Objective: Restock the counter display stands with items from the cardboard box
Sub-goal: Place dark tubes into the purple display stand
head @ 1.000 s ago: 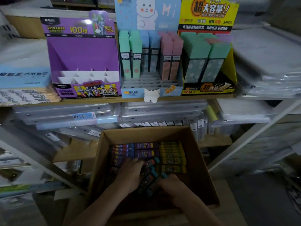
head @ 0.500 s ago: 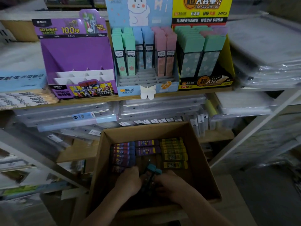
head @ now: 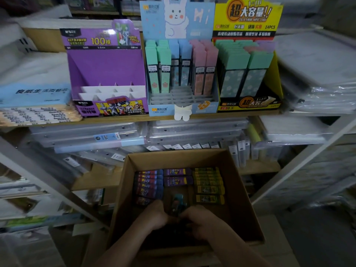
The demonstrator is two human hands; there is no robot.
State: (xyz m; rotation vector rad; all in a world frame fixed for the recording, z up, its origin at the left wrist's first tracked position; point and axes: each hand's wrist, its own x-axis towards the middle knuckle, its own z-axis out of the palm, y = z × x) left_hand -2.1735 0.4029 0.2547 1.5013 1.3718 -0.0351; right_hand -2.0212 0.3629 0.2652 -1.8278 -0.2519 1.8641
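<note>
**Change from the earlier frames.** Inside the cardboard box [head: 240, 199], lower centre of the frame, both hands have drawn together at the near end. The left hand [head: 156, 214] and the right hand [head: 202, 222] now sit almost touching. A second ago they lay apart over a slanted, fanned group of packs. The teal-capped packs [head: 178, 202] are now gathered into one tight bundle that stands nearly upright between the hands, caps up. The fingers of each hand curl inward against the bundle, the left hand on its left side and the right hand on its right. The fingertips are lost in shadow. The stock rows at the far end of the box have not moved: blue packs [head: 149, 182] at left, purple packs [head: 177, 176] in the middle, yellow packs [head: 209, 182] at right.

**Surface and room.** A wooden shelf [head: 134, 119] crosses the frame above the box and carries three display stands side by side.
- The purple stand [head: 105, 70], upper left, shows its white dividers.
- The blue stand [head: 173, 20], upper centre, holds green, blue and pink cases upright in its back rows.
- The yellow stand [head: 248, 14], upper right, holds upright green-capped cases.

Clear plastic folders [head: 86, 135] lie stacked on the level below, behind the box. The lighting is dim.
</note>
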